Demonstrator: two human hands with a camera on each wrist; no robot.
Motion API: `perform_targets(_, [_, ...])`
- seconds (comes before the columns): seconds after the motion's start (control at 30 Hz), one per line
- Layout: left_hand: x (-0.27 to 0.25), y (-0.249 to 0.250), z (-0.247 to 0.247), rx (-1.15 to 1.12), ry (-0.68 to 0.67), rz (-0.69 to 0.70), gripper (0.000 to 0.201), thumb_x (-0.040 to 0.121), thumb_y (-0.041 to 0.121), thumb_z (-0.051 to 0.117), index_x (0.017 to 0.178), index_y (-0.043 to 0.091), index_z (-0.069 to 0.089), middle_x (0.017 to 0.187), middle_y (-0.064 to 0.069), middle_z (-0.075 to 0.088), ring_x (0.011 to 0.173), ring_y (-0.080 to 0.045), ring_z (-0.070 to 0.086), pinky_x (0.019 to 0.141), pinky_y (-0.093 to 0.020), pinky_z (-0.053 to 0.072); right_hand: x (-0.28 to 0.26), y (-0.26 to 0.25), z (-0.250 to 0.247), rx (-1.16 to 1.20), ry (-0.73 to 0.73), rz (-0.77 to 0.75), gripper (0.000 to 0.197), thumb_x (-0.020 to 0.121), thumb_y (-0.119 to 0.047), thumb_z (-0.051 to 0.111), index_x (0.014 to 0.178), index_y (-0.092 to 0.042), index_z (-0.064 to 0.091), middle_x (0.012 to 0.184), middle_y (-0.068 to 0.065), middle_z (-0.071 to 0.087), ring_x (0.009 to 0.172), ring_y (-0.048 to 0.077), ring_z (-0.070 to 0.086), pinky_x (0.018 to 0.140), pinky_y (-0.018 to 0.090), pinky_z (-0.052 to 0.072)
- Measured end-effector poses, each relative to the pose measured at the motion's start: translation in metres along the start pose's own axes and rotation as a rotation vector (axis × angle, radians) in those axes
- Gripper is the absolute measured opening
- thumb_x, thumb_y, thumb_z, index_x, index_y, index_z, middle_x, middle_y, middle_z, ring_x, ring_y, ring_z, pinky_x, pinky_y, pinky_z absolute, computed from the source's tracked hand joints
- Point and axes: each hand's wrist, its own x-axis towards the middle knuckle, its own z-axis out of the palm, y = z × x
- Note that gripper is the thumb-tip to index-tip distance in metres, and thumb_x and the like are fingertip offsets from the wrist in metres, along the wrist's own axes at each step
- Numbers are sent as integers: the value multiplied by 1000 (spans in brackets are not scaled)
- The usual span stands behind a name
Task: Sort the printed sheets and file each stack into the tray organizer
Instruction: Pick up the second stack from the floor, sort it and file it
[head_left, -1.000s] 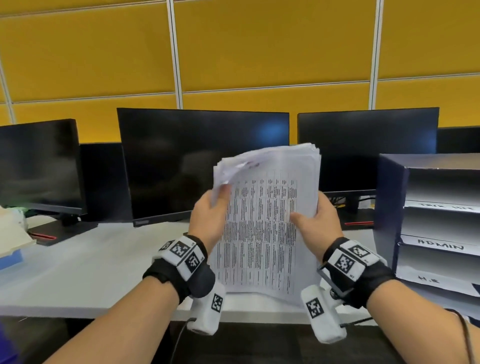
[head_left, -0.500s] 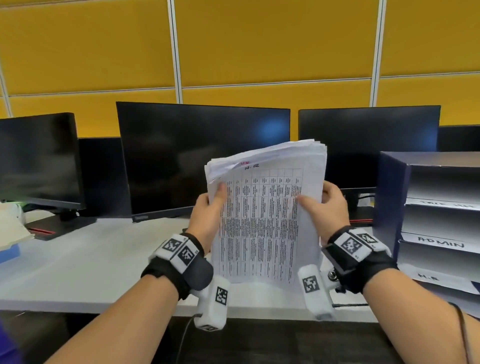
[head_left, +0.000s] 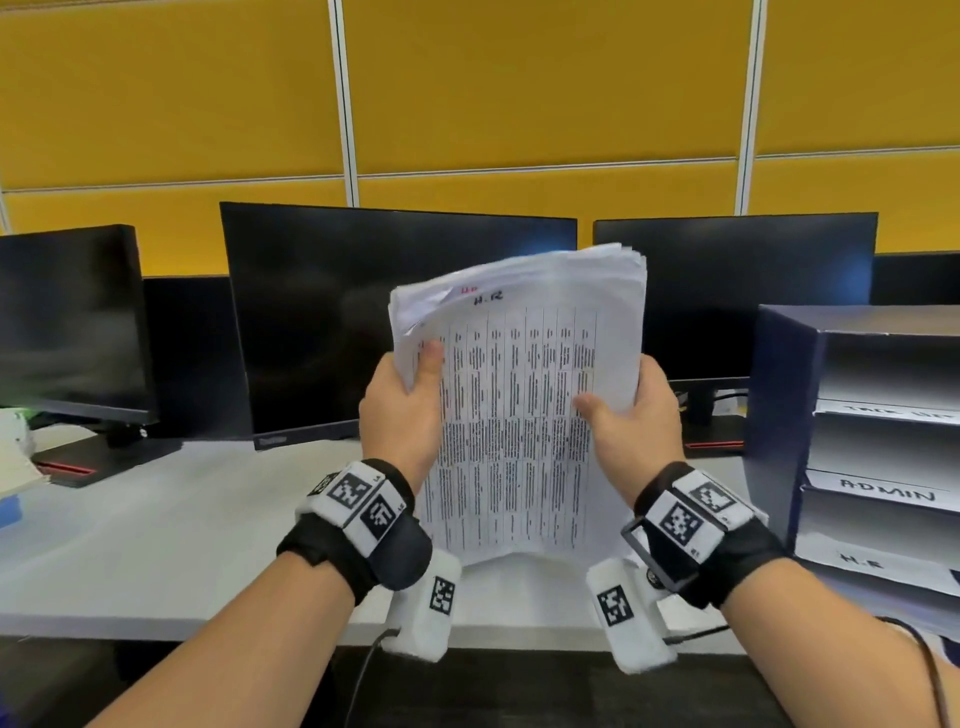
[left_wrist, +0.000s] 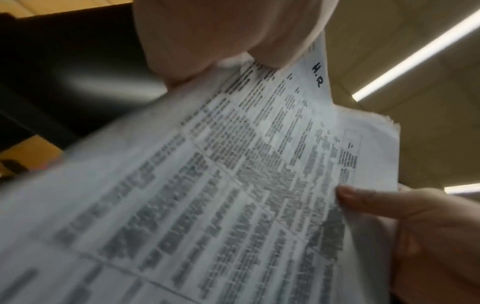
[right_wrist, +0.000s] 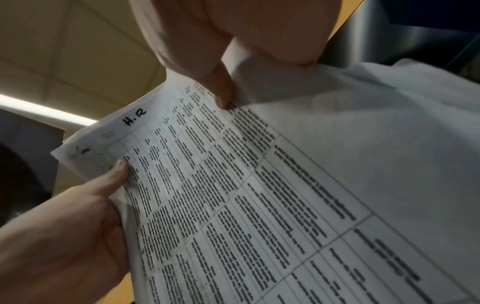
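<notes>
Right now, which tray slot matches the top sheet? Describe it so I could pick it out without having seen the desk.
Look to the right end of the white desk, where a dark blue tray organizer stands beside the monitors. Go down its white shelf fronts past the one marked ADMIN. The shelf below, lowest in view, is hand-lettered H.R, matching the sheet's heading.

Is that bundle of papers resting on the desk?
Cannot tell. In the head view the paper stack's bottom edge meets the desk line, but no gap or contact shows.
</notes>
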Motion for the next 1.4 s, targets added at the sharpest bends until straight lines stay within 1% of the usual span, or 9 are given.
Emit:
perform_targets(0.17, [-9,-22,-7,-68,-147,-174,45,85,64,52,111,27,58,107,2,70,99,-19,68,92,-49,52,-16,18,-3,15,-155,138,47,78,3,67,117,-16,50,112,4,64,101,18,63,87,34,52])
perform_targets(0.37, [-19,-13,5,-92,-143,-165,39,96,53,43,120,23,51,115,3,63,107,-16,61,96,-44,50,-21,17,12,25,-58,82,44,79,12,56,116,-13,51,102,0,62,89,7,61,71,16,50])
perform_targets(0.47, [-14,-20,-3,-126,-137,-172,55,85,67,49,123,27,49,117,4,63,108,-18,62,96,-47,49,-17,21,4,36,-58,101,45,77,9,58,114,-15,48,99,0,61,85,6,60,65,15,47])
perform_targets(0.57, [-18,-37,-5,-116,-175,-183,82,68,84,51,132,33,43,130,8,57,119,-18,56,102,-52,44,-25,32,3,-25,-115,138,52,74,5,65,120,-14,48,105,3,64,95,15,64,79,29,54])
perform_targets(0.83, [-23,-19,-4,-61,-227,-215,52,92,59,39,133,27,34,123,8,52,113,-14,53,96,-39,43,-26,27,3,-51,-154,143,47,79,6,62,122,-10,50,107,3,65,94,13,63,77,23,50])
perform_targets(0.97, [-21,-19,-9,-27,-176,-109,51,89,54,52,129,33,28,126,5,53,114,-18,56,100,-50,47,-20,24,0,-126,-150,163,45,81,4,61,123,-9,51,112,5,62,100,19,58,84,31,47])
perform_targets(1.2, [-6,8,-22,44,-28,124,64,85,26,72,132,36,29,123,16,44,109,-4,49,89,-27,45,-4,24,-7,-193,-222,215,46,81,8,62,123,-5,52,112,7,63,103,22,59,85,31,46])
perform_targets(1.27, [-1,13,-28,122,42,198,56,84,27,72,126,39,38,133,12,40,119,-9,42,98,-32,41,0,27,-8,-208,-244,232,48,80,8,63,125,-5,51,115,8,62,106,24,59,92,36,48])
perform_targets(1.4, [8,16,-36,269,25,370,20,83,40,68,100,44,57,118,16,51,118,-12,45,103,-40,41,2,31,-10,-228,-252,234,49,80,7,63,126,-6,51,117,8,64,109,25,60,97,42,48])
